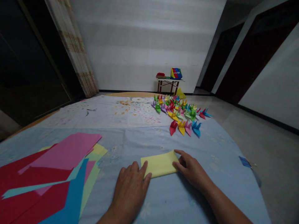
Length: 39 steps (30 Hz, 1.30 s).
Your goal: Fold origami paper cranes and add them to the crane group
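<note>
A pale yellow sheet of paper (161, 164), folded into a long rectangle, lies on the blue floral tablecloth (163, 199) in front of me. My left hand (132, 183) holds its left end, thumb at the lower corner and index finger on the upper side. At the opposite end, my right hand (190, 168) grips the paper between thumb and curled fingers, with the index finger at the upper right corner.
Loose coloured paper sheets (67, 152) are heaped on the left of the table. Several folded paper cranes (181, 127) stand in rows at the far right. Behind the table, a small stand (168, 80) bears a colourful box (176, 73). A blue item (244, 161) lies by the right edge.
</note>
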Each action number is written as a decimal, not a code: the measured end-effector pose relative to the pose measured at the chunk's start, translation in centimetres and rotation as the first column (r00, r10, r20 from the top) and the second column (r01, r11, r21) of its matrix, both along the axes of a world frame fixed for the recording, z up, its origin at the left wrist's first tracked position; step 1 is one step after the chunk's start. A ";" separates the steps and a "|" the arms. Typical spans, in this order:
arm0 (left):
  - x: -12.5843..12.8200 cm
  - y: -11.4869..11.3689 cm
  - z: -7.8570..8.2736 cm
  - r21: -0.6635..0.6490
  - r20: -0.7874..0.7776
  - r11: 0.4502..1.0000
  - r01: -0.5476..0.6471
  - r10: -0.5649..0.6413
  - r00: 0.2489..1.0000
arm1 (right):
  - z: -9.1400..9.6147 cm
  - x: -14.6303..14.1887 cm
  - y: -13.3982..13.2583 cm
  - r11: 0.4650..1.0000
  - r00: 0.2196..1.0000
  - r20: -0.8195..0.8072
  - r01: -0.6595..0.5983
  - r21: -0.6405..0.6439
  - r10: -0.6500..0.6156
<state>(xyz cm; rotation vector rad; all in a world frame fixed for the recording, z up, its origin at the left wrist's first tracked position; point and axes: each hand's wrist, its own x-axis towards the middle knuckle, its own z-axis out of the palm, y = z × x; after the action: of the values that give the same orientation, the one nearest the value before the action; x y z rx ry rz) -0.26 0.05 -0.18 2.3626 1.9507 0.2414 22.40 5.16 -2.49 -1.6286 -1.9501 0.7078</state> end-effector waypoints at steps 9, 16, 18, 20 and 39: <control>-0.1 0.0 -0.1 0.003 -0.020 1.000 0.003 -0.003 1.000 | 0.1 -0.2 -0.1 1.000 0.999 0.044 0.021 0.018 -0.022; -0.3 0.1 -0.3 -0.001 -0.018 1.000 0.029 -0.029 0.999 | 0.6 -0.5 -0.2 0.999 0.997 0.079 0.024 0.041 -0.027; -0.3 0.2 -0.4 -0.005 -0.020 1.000 0.029 -0.029 0.999 | 0.7 -0.5 -0.2 0.999 0.995 0.090 0.027 0.045 -0.031; -0.4 0.2 -0.4 -0.009 -0.021 1.000 0.030 -0.030 0.999 | 0.7 -0.5 -0.3 0.998 0.994 0.099 0.038 0.046 -0.043; -0.5 0.6 -0.3 -0.010 -0.023 0.999 0.049 -0.049 0.999 | 1.1 -0.6 -0.5 0.981 0.964 0.236 0.084 0.175 -0.125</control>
<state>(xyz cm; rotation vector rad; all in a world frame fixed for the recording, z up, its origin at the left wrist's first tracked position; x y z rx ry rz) -0.80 0.63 -0.45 2.4144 1.8965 0.2028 21.77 4.61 -1.36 -1.7701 -2.0118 0.3068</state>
